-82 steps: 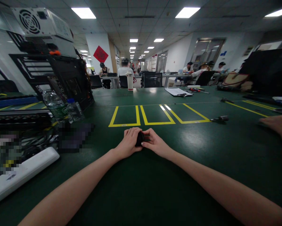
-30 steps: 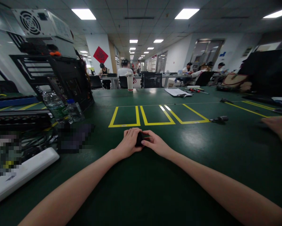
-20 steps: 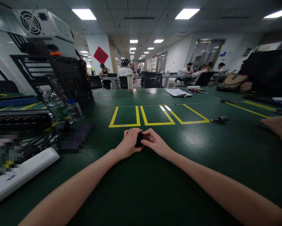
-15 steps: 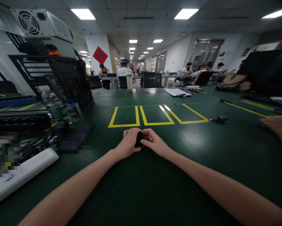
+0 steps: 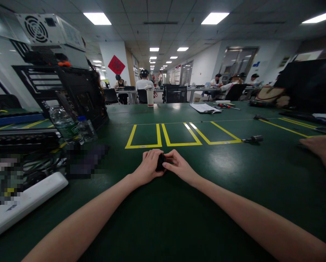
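Both hands meet over the green table (image 5: 163, 214), just in front of the yellow tape outlines (image 5: 182, 144). Between them is a small black object (image 5: 160, 162), mostly covered by fingers, so its kind does not show. My left hand (image 5: 149, 164) wraps round it from the left, fingers over the top and thumb below. From the right, my right hand (image 5: 180, 165) pinches at its edge with thumb and fingertips. Right of the tape lies a dark tool with a thick handle (image 5: 254, 139), apart from both hands.
At left stand a computer case (image 5: 81, 94), a plastic bottle (image 5: 63, 122), a smaller blue-capped bottle (image 5: 86, 128) and a white power strip (image 5: 29, 203). Farther back are a cup (image 5: 150, 97) and a clipboard (image 5: 205, 107). Another person's hand (image 5: 322, 147) rests at the right edge.
Hardly anything differs. Both hands keep the same hold on the black object, and the view has shifted very slightly.
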